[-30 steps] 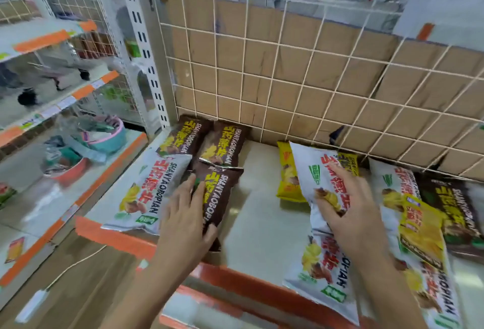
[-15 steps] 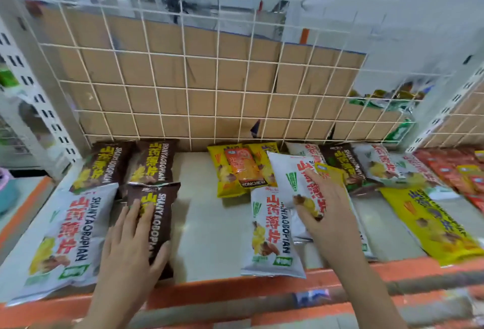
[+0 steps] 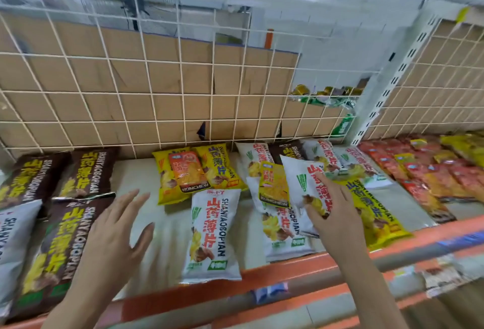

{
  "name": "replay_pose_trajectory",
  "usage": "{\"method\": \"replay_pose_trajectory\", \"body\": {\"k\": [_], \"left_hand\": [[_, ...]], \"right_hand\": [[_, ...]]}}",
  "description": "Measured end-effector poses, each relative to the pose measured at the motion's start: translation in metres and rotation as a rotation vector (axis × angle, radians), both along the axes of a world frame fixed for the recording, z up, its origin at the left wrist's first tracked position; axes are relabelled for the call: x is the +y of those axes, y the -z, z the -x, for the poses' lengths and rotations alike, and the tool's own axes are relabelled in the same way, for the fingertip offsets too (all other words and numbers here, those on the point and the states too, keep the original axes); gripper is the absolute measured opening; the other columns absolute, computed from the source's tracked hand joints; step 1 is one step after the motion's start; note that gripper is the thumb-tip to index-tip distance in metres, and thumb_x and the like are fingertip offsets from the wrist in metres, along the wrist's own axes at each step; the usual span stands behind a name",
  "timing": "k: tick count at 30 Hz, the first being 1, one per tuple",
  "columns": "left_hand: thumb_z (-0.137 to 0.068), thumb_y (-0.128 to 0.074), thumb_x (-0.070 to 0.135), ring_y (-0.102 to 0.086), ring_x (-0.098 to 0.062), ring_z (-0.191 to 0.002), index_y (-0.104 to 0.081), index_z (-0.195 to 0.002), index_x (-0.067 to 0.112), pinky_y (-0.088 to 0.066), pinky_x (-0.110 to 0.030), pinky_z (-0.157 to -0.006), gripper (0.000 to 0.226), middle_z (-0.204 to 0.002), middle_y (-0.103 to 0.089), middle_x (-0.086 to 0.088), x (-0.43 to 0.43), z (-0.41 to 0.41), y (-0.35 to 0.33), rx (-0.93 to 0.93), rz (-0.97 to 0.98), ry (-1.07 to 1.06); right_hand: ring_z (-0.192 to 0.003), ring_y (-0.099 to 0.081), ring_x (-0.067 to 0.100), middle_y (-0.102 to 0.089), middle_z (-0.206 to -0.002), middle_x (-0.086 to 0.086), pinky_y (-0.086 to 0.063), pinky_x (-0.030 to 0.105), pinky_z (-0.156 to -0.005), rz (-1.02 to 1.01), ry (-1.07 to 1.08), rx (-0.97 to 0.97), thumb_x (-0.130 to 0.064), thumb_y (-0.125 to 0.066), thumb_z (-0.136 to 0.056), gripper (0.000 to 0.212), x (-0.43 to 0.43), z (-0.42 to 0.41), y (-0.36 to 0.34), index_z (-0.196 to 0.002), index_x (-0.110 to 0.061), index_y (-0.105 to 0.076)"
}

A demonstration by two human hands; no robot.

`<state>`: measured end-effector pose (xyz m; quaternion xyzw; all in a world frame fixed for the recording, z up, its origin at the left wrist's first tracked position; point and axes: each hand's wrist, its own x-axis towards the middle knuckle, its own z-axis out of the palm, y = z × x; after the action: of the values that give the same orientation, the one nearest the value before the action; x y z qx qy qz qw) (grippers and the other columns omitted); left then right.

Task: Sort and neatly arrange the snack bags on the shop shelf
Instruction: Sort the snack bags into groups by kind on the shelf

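My right hand (image 3: 334,214) grips a white snack bag (image 3: 301,182) and holds it tilted above the other bags at middle right. My left hand (image 3: 116,231) hovers with fingers spread over the bare shelf, just right of a brown snack bag (image 3: 59,244). Two more brown bags (image 3: 87,171) lie behind it at the back left. Another white bag (image 3: 212,234) lies lengthwise in the middle. Yellow bags (image 3: 218,166) with a small orange pack (image 3: 186,171) on top sit at the back centre. Under the held bag lie a white bag (image 3: 284,231) and a small yellow pack (image 3: 273,184).
A long yellow bag (image 3: 374,216) lies right of my right hand, and red packs (image 3: 429,174) fill the neighbouring shelf section. A white wire grid (image 3: 157,92) backs the shelf. An orange lip (image 3: 288,269) runs along the shelf's front edge. Another white bag (image 3: 13,244) lies far left.
The view swung right along the shelf. My left hand lifted off the brown bag and moved right with fingers spread. My right hand kept its grip on the white bag.
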<state>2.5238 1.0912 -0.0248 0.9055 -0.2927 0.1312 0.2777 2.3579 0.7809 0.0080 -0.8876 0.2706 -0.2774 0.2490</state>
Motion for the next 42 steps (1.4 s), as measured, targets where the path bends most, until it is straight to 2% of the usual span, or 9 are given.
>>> {"method": "replay_pose_trajectory", "body": {"k": [6,11,16,19,25,31,35,39,42], "left_hand": [[-0.078,-0.048,0.038,-0.055,-0.031,-0.108,-0.051,-0.128,0.019,-0.046,-0.053,-0.086,0.054,-0.125,-0.056,-0.008,-0.034,0.01,-0.006,0.01,-0.02,-0.004],[-0.079,-0.037,0.047,-0.053,-0.029,-0.112,-0.052,-0.13,0.016,-0.045,-0.049,-0.091,0.061,-0.127,-0.055,-0.004,-0.051,0.014,-0.009,0.038,-0.045,0.005],[-0.08,-0.039,0.046,-0.055,-0.028,-0.109,-0.051,-0.129,0.015,-0.047,-0.048,-0.087,0.059,-0.125,-0.056,-0.004,-0.063,0.021,-0.011,0.017,-0.014,-0.008],[-0.081,-0.039,0.047,-0.055,-0.031,-0.11,-0.052,-0.128,0.013,-0.047,-0.05,-0.088,0.06,-0.127,-0.056,-0.007,-0.068,0.027,-0.012,0.026,-0.003,-0.032],[-0.079,-0.041,0.045,-0.054,-0.031,-0.109,-0.053,-0.128,0.011,-0.044,-0.048,-0.088,0.06,-0.123,-0.058,-0.008,-0.084,0.051,-0.012,0.076,0.024,-0.084],[-0.079,-0.043,0.042,-0.053,-0.03,-0.109,-0.052,-0.128,0.012,-0.043,-0.047,-0.089,0.058,-0.124,-0.057,-0.008,-0.089,0.074,-0.013,0.11,0.041,-0.128],[-0.086,-0.058,0.028,-0.052,-0.03,-0.109,-0.052,-0.128,0.012,-0.042,-0.045,-0.088,0.046,-0.124,-0.057,-0.009,-0.094,0.078,-0.021,0.107,0.062,-0.13],[-0.081,-0.068,0.009,-0.054,-0.032,-0.109,-0.053,-0.128,0.012,-0.043,-0.045,-0.087,0.049,-0.124,-0.057,-0.009,-0.102,0.068,-0.025,0.099,0.053,-0.071],[-0.083,-0.067,0.009,-0.054,-0.03,-0.108,-0.055,-0.126,0.014,-0.044,-0.045,-0.085,0.045,-0.123,-0.057,-0.008,-0.114,0.058,-0.024,0.099,0.069,0.006]], "right_hand": [[-0.105,-0.052,0.025,-0.045,-0.125,0.003,-0.042,0.031,-0.067,0.022,0.034,0.117,-0.023,-0.064,-0.084,0.056,-0.038,0.012,0.022,-0.135,-0.031,-0.042],[-0.1,-0.055,0.024,-0.045,-0.121,0.001,-0.045,0.029,-0.062,0.042,-0.028,0.229,-0.026,-0.065,-0.084,0.058,-0.048,0.011,0.044,-0.136,-0.033,-0.041],[-0.11,-0.054,0.041,-0.048,-0.132,0.017,-0.051,0.048,-0.078,0.144,-0.06,0.29,-0.021,-0.073,-0.075,0.063,-0.047,0.004,0.05,-0.133,-0.024,-0.049],[-0.137,-0.028,0.038,-0.02,-0.154,0.012,-0.041,0.05,-0.098,0.218,-0.066,0.386,-0.04,-0.059,-0.085,0.069,-0.043,0.001,0.052,-0.145,-0.031,-0.027],[-0.143,-0.006,0.023,0.005,-0.157,-0.001,-0.025,0.036,-0.111,0.129,-0.154,0.466,-0.048,-0.038,-0.093,0.068,-0.048,0.007,0.045,-0.146,-0.039,0.004],[-0.144,-0.009,0.019,-0.001,-0.157,-0.004,-0.02,0.036,-0.113,0.098,-0.195,0.369,-0.062,-0.022,-0.085,0.071,-0.049,0.015,0.04,-0.147,-0.036,0.001],[-0.143,-0.011,0.017,-0.011,-0.156,-0.005,-0.018,0.035,-0.113,0.063,-0.187,0.294,-0.06,-0.026,-0.086,0.066,-0.053,0.026,0.028,-0.146,-0.037,-0.009],[-0.133,-0.035,0.022,-0.038,-0.145,0.0,-0.032,0.039,-0.105,0.072,-0.101,0.179,-0.059,-0.024,-0.078,0.071,-0.065,0.036,0.019,-0.143,-0.031,-0.028],[-0.123,-0.047,0.025,-0.048,-0.137,0.003,-0.041,0.042,-0.096,0.07,-0.013,0.153,-0.053,-0.03,-0.079,0.069,-0.077,0.044,0.014,-0.141,-0.023,-0.036]]}}
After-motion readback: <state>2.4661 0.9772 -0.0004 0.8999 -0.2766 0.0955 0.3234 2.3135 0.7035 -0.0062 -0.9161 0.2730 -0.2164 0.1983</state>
